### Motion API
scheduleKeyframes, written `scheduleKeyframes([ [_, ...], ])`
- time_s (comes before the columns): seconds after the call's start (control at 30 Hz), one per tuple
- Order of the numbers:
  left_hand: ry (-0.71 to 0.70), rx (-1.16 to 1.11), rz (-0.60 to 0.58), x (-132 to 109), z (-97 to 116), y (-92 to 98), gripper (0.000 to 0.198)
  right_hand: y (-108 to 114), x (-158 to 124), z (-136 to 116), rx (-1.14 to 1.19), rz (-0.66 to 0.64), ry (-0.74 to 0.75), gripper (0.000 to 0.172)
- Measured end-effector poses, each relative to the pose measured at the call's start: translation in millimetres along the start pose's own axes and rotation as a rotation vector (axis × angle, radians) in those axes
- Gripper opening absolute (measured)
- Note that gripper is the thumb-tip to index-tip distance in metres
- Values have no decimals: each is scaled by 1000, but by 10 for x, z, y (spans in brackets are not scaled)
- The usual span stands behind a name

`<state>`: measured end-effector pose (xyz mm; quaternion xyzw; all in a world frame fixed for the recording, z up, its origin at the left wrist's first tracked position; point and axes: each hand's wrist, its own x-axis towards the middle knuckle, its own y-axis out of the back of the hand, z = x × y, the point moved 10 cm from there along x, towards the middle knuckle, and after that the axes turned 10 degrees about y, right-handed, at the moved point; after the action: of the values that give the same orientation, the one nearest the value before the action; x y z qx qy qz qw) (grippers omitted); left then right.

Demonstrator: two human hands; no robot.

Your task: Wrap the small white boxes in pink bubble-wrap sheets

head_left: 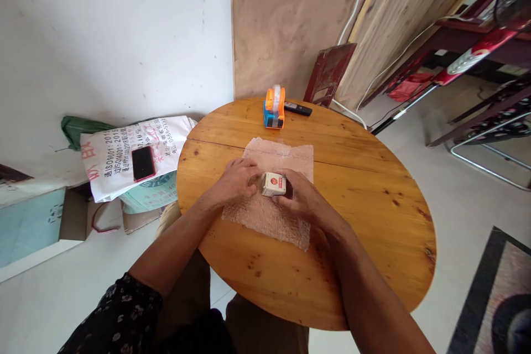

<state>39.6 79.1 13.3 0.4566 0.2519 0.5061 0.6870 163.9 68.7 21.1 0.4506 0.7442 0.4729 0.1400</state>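
Note:
A small white box with a red label (pixel 272 184) sits near the middle of a sheet of bubble wrap (pixel 282 227). The sheet lies flat on the round wooden table (pixel 365 215). My right hand (pixel 302 196) grips the box from its right side, fingers at the far edge and thumb at the near edge. Over the left part of the wrap rests my left hand (pixel 237 183), its fingers apart and its tips close to the box's left side; whether they touch it I cannot tell.
An orange and blue tape dispenser (pixel 274 108) stands at the table's far edge beside a black remote-like object (pixel 299 109). To the left, a phone (pixel 143 164) lies on white printed sacks (pixel 103 177). A dark red chair (pixel 329 74) stands behind the table.

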Motion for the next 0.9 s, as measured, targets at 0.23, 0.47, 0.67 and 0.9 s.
scheduleKeyframes([
  [0.23,-8,17,-5,2,-17,-19,32,11,-4,59,18,-12,-1,46],
  [0.47,9,14,-26,-2,-6,-12,31,-23,8,57,47,-26,-12,40],
  [0.67,0,23,-15,9,-21,-27,30,-43,20,36,-16,-37,18,38],
  [0.9,-4,10,-21,-2,-23,-15,35,-52,30,7,-75,-40,13,39],
])
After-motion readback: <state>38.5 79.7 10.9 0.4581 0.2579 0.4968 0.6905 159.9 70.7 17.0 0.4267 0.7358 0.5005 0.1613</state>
